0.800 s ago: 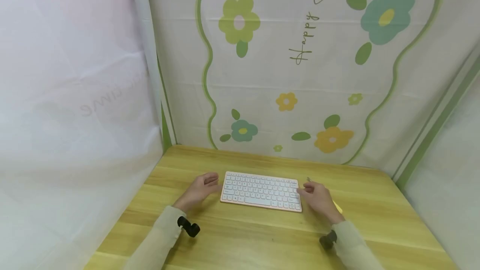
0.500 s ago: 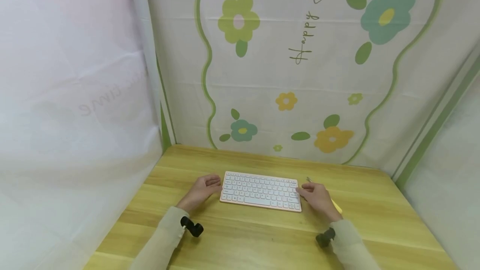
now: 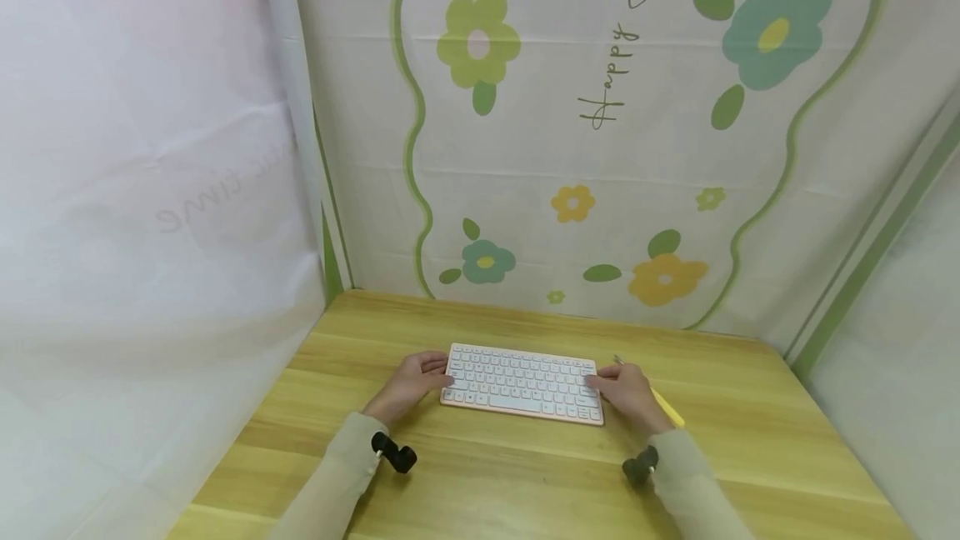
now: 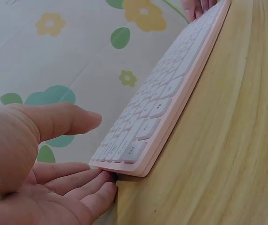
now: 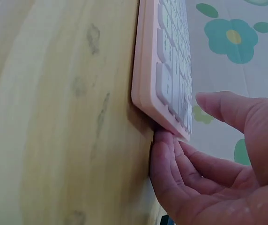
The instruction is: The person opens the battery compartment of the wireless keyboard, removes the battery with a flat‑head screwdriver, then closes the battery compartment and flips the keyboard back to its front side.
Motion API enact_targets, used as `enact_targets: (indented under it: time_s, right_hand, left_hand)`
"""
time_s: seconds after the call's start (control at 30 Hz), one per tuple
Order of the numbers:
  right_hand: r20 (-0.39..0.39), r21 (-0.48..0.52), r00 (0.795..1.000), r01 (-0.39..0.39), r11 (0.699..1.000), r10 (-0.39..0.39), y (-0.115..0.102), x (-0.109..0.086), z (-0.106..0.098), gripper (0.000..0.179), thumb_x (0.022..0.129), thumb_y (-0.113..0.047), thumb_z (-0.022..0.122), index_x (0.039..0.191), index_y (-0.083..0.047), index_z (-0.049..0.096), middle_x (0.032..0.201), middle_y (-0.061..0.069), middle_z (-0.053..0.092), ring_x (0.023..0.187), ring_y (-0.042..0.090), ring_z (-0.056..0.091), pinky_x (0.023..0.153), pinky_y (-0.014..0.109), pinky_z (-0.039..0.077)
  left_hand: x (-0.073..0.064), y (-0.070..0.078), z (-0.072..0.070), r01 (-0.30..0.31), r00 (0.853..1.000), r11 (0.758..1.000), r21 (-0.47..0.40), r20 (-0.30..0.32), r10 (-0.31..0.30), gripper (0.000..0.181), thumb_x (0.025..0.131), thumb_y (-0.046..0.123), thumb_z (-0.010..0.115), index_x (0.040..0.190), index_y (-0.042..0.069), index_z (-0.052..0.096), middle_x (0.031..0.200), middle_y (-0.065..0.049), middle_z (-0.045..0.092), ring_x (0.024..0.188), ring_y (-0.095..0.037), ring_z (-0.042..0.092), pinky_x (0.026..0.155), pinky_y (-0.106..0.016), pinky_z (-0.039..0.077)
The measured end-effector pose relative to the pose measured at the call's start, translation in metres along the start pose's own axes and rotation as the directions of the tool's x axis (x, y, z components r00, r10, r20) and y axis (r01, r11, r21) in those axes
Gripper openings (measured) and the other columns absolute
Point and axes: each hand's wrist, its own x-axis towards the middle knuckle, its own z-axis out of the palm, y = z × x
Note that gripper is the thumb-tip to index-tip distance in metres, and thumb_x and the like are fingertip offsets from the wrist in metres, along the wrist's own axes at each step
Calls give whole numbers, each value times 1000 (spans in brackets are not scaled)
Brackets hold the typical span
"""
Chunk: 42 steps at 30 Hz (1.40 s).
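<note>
Keyboard (image 3: 521, 383) between the hands, thumbs off the keys

I have the white-keyed, pink-edged keyboard on the desk (image 3: 487, 477), between the left hand (image 3: 410, 382) and the right hand (image 3: 632, 392). Neither is clenched or fully grasping: the left has its extended fingertips tucked under the short end beside it, and the right has gently bent fingertips under the opposite end. Each thumb reaches over the top, with a gap above the keys in the wrist views.

I judge the step to be getting a level hold on both ends. To do it well, I'd slide both sets of fingers equally far beneath, then bring the thumbs down on the rim rather than the keys (a stray press comes easily on a board like this). I'd move both ends together, since it would likely tip if one hand led. The yellow-handled tool (image 3: 667, 408), lying just beside and partly behind the right hand, could get bumped by that wrist, so I'd keep away from it.

As for containers, I see none in my views, so I have no contents to report.
</note>
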Motion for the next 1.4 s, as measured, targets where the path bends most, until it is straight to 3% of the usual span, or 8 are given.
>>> enact_targets:
  time_s: [0.23, 0.33, 0.6, 0.7, 0.87, 0.97, 1.13, 1.4]
  right_hand:
    - [8, 46, 1000, -30, 998, 29, -1, 2, -1, 39, 98, -32, 75, 112, 4, 78, 119, 20, 74, 113, 31, 61, 75, 23, 50]
    - [20, 118, 999, -36, 992, 33, -2, -2, -5, 40, 101, -34, 73, 114, 4, 78, 124, 21, 73, 117, 28, 63, 79, 24, 55]
    - [83, 407, 995, -81, 910, 52, -9, -17, -15, 61, 108, -35, 62, 144, 12, 54, 138, 28, 67, 109, 18, 74, 96, 33, 64]
    - [97, 459, 993, -103, 882, 66, -10, -20, -16, 61, 109, -35, 60, 146, 13, 52, 143, 29, 63, 110, 16, 72, 97, 30, 63]
    - [97, 507, 991, -128, 852, 91, -14, -26, -14, 57, 109, -33, 59, 145, 11, 54, 144, 27, 63, 110, 13, 71, 98, 28, 62]
    - [84, 512, 992, -125, 850, 96, -16, -29, -12, 52, 108, -29, 61, 142, 10, 57, 134, 22, 70, 104, 11, 72, 94, 26, 62]
    - [71, 535, 994, -110, 837, 85, -18, -33, -9, 50, 107, -25, 64, 139, 13, 58, 122, 13, 75, 97, 9, 71, 88, 22, 62]
    - [53, 530, 995, -103, 842, 88, -15, -37, -10, 49, 107, -26, 63, 140, 11, 59, 127, 17, 73, 98, 9, 72, 88, 21, 62]
  left_hand:
    - [-1, 8, 7, -28, 999, 985, 169, 30, 23, 70, 98, 12, 75, 155, -10, 41, 158, -29, 49, 148, -46, 48, 122, -56, 44]
    - [-7, 17, 13, -92, 996, 923, 373, 40, 83, 72, 97, 13, 76, 157, -9, 41, 160, -27, 48, 149, -45, 47, 123, -58, 42]
    - [-17, 51, 54, -347, 937, 608, 714, 241, 252, 90, 97, 23, 77, 164, -8, 24, 172, -24, 28, 160, -37, 31, 130, -51, 32]
    - [-17, 61, 75, -444, 894, 490, 750, 339, 292, 92, 98, 28, 76, 164, -8, 23, 174, -22, 25, 162, -34, 28, 131, -47, 31]
    - [-12, 64, 107, -577, 794, 227, 785, 473, 381, 97, 93, 34, 80, 162, -10, 28, 172, -25, 27, 161, -35, 32, 131, -43, 32]
    - [-7, 60, 124, -592, 764, 114, 798, 511, 394, 103, 92, 39, 81, 163, -9, 26, 174, -23, 24, 162, -34, 29, 133, -41, 29]
    - [0, 54, 142, -573, 764, 41, 819, 515, 389, 104, 91, 39, 79, 165, -6, 22, 176, -21, 19, 164, -33, 25, 133, -42, 30]
    - [4, 47, 157, -542, 789, 37, 840, 493, 366, 97, 93, 27, 74, 166, -5, 19, 176, -21, 18, 164, -32, 24, 132, -42, 32]
